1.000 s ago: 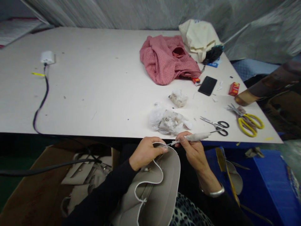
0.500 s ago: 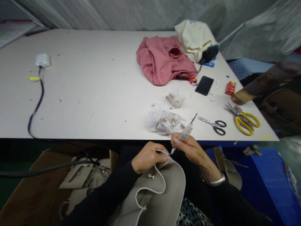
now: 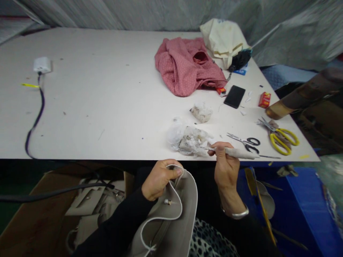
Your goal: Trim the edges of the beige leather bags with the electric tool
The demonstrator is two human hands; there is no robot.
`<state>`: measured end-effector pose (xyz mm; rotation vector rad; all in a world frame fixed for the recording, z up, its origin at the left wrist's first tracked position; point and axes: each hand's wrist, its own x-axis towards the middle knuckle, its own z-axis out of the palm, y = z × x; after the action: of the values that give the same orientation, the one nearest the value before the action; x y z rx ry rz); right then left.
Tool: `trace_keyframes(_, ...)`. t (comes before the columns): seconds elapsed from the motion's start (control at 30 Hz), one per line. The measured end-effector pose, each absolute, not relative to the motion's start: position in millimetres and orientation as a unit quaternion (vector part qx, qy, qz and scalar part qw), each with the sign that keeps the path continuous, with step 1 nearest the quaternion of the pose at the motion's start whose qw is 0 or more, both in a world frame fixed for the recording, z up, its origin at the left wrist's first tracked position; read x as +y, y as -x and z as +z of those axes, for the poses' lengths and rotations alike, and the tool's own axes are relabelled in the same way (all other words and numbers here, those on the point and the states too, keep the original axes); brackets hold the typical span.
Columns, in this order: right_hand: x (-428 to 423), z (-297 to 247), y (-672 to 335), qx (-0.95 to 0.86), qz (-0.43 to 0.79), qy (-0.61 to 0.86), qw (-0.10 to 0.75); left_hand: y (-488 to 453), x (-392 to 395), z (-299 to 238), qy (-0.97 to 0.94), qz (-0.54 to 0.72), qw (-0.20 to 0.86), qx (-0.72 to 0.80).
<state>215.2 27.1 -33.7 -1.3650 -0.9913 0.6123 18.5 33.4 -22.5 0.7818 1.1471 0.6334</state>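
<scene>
My left hand [image 3: 158, 179] grips the top edge of a taupe bag piece [image 3: 174, 210] with white-painted edges, held over my lap below the table's front edge. My right hand [image 3: 226, 167] holds a thin tool with a wrapped grey handle [image 3: 238, 153], lying almost level. Its tip points left into a crumpled stained white rag [image 3: 191, 140] at the table's front edge. The tool is clear of the bag piece.
On the white table [image 3: 107, 92] lie black-handled scissors [image 3: 245, 141], yellow-handled scissors [image 3: 280, 135], a black phone [image 3: 235, 96], a small red box [image 3: 264, 99], a pink cloth [image 3: 189, 66], a cream bag [image 3: 223, 39] and a dark cable [image 3: 36, 114]. A cardboard box [image 3: 34, 217] with more bag pieces stands lower left; blue crates [image 3: 300, 207] right.
My right hand lifted the tool off the bag's edge and swung it level, its tip now at the rag on the table. My left hand drew the bag piece slightly down and left.
</scene>
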Motion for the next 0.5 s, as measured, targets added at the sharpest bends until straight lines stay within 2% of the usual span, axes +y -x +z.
trace_keyframes(0.2,27.2,-38.9,-217.2,-0.499,0.226,0.608,0.574,-8.4,31.6,-19.3,-0.447,0.296,0.629,0.562)
trace_keyframes(0.4,32.9,-43.1,-217.9,-0.562,0.21,0.585,0.546,-2.8,31.3,-17.8,-0.416,0.299,0.654,0.556)
trace_keyframes(0.5,36.9,-40.0,-218.7,-0.639,0.152,0.568,0.497,-2.0,31.3,-18.0,-0.4,0.297,0.679,0.539)
